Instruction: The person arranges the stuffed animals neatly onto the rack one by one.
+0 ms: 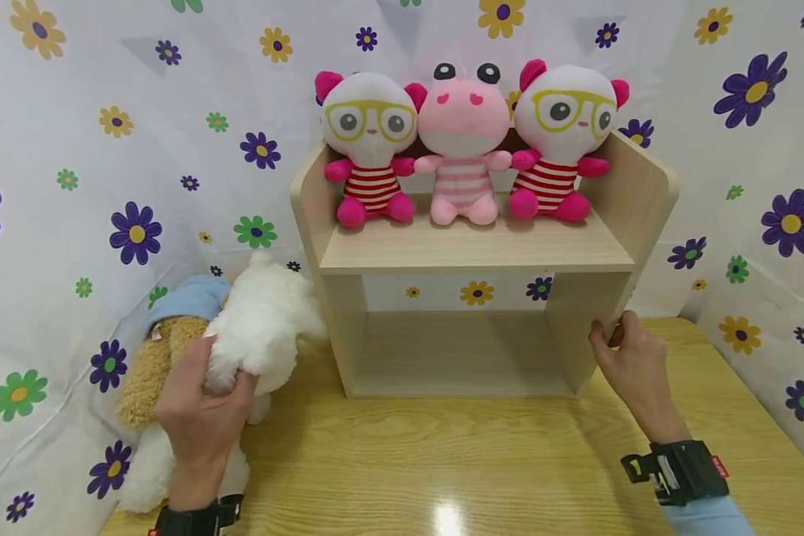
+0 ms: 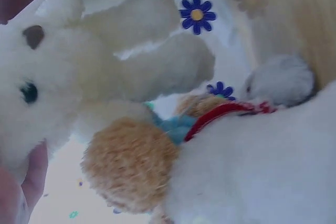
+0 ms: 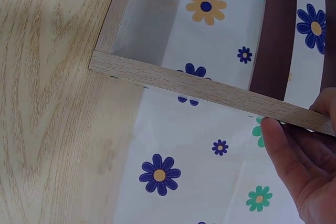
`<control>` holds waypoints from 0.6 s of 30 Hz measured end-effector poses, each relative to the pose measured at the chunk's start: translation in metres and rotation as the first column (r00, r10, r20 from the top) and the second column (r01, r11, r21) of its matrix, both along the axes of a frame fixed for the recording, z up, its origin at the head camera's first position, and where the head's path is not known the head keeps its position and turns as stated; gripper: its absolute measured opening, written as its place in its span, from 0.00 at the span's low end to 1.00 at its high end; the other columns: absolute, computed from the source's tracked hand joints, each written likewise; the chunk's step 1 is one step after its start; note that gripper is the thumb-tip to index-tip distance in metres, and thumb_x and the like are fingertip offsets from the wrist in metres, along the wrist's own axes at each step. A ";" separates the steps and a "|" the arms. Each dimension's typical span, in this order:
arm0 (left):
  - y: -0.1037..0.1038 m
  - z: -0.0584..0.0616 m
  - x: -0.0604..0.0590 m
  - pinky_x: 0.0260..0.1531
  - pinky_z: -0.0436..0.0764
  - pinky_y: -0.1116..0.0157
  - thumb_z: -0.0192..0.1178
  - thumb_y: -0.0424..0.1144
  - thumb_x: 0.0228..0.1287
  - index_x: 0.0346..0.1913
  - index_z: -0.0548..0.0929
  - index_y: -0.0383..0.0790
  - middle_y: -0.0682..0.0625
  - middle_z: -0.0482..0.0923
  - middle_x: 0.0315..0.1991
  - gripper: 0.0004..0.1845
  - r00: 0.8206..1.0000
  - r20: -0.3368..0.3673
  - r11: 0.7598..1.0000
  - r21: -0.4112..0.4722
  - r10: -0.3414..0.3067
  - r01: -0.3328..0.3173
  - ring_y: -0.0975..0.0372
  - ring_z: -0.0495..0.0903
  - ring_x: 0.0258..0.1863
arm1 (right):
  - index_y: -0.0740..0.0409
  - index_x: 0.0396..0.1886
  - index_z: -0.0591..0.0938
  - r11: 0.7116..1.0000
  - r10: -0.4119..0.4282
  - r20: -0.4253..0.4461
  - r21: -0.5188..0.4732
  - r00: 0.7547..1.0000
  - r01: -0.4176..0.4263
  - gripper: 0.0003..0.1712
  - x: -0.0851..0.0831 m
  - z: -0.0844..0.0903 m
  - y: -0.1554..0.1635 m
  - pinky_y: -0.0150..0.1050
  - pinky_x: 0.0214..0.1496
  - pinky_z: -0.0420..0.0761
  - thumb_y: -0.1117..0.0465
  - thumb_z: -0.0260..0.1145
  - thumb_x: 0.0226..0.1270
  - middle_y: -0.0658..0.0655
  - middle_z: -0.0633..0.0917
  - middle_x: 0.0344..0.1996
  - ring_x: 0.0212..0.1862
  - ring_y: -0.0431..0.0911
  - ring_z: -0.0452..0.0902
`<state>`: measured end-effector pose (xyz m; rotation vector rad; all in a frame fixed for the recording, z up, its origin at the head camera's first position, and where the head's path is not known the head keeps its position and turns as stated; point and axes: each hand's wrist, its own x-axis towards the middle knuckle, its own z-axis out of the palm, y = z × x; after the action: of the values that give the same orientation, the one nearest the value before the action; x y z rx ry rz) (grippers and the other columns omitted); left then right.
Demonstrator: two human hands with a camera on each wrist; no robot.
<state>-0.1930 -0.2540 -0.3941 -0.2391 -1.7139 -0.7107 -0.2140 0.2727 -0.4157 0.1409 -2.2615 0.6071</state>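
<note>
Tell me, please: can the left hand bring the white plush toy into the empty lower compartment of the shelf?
Probably yes. The left hand already grips the white plush toy, the lower compartment of the shelf is open at the front, and nothing lies between them.

A glossy yellow-wood tabletop carries a pale wooden shelf standing toward its back. The shelf's right side panel is at the right fingers. On its upper board three plush dolls sit side by side, well above both hands. At the left fingers, white and tan plush toys lie on the tabletop's left edge.
</note>
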 end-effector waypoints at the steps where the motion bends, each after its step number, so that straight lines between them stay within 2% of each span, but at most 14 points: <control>1: -0.001 0.003 0.002 0.54 0.68 0.85 0.66 0.42 0.54 0.46 0.86 0.26 0.30 0.86 0.38 0.22 1.000 0.003 1.000 0.017 0.011 -0.011 0.37 0.83 0.34 | 0.75 0.41 0.76 1.000 0.001 -0.003 0.001 1.000 -0.001 0.14 0.000 0.000 0.000 0.24 0.22 0.68 0.69 0.70 0.63 0.71 0.83 0.24 0.20 0.56 0.81; 3: -0.003 0.007 0.005 0.52 0.68 0.86 0.67 0.43 0.53 0.48 0.87 0.27 0.30 0.87 0.38 0.24 1.000 0.011 0.998 0.054 0.029 -0.030 0.37 0.83 0.33 | 0.75 0.41 0.76 1.000 0.004 -0.013 0.006 1.000 -0.004 0.14 0.000 -0.001 0.000 0.25 0.22 0.69 0.70 0.70 0.63 0.70 0.83 0.24 0.20 0.56 0.81; 5: -0.004 0.012 0.008 0.51 0.70 0.86 0.67 0.43 0.52 0.50 0.88 0.30 0.30 0.87 0.40 0.24 0.999 0.011 0.994 0.104 0.045 -0.046 0.44 0.86 0.35 | 0.75 0.39 0.76 1.000 0.009 -0.036 0.022 0.999 -0.008 0.13 -0.001 -0.002 0.002 0.26 0.21 0.69 0.71 0.70 0.62 0.70 0.83 0.22 0.19 0.56 0.80; 8: -0.005 0.022 0.011 0.50 0.72 0.85 0.66 0.42 0.50 0.50 0.90 0.34 0.31 0.88 0.40 0.24 0.998 0.001 0.984 0.170 0.057 -0.057 0.67 0.86 0.39 | 0.74 0.36 0.75 0.999 0.017 -0.073 0.049 0.997 -0.013 0.11 -0.002 -0.003 0.004 0.28 0.19 0.69 0.72 0.69 0.62 0.69 0.82 0.20 0.17 0.54 0.79; 11: -0.003 0.033 0.014 0.48 0.73 0.85 0.64 0.41 0.48 0.48 0.91 0.35 0.30 0.88 0.39 0.23 0.999 -0.004 0.978 0.202 0.042 -0.040 0.85 0.79 0.40 | 0.74 0.36 0.75 0.998 0.021 -0.094 0.056 0.995 -0.016 0.11 -0.003 -0.003 0.006 0.26 0.19 0.68 0.72 0.69 0.61 0.68 0.82 0.20 0.16 0.54 0.78; 15: 0.000 0.045 0.021 0.46 0.74 0.85 0.63 0.39 0.47 0.49 0.92 0.39 0.31 0.88 0.41 0.23 0.998 0.051 0.972 0.232 0.027 -0.038 0.88 0.79 0.39 | 0.74 0.37 0.76 0.999 0.025 -0.090 0.048 0.996 -0.021 0.11 -0.004 -0.003 0.006 0.23 0.21 0.68 0.71 0.70 0.61 0.68 0.83 0.21 0.18 0.54 0.80; 18: 0.000 0.053 0.030 0.42 0.74 0.86 0.63 0.38 0.48 0.49 0.92 0.44 0.34 0.89 0.41 0.22 0.993 0.104 0.961 0.264 0.057 -0.083 0.88 0.79 0.36 | 0.74 0.37 0.77 0.999 0.033 -0.085 0.043 0.996 -0.029 0.11 -0.004 -0.004 0.006 0.21 0.22 0.68 0.71 0.70 0.61 0.68 0.83 0.21 0.18 0.54 0.81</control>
<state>-0.1634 -0.2542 -0.3411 0.0452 -1.6853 -0.9031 -0.2179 0.2784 -0.4198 0.2195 -2.1936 0.5596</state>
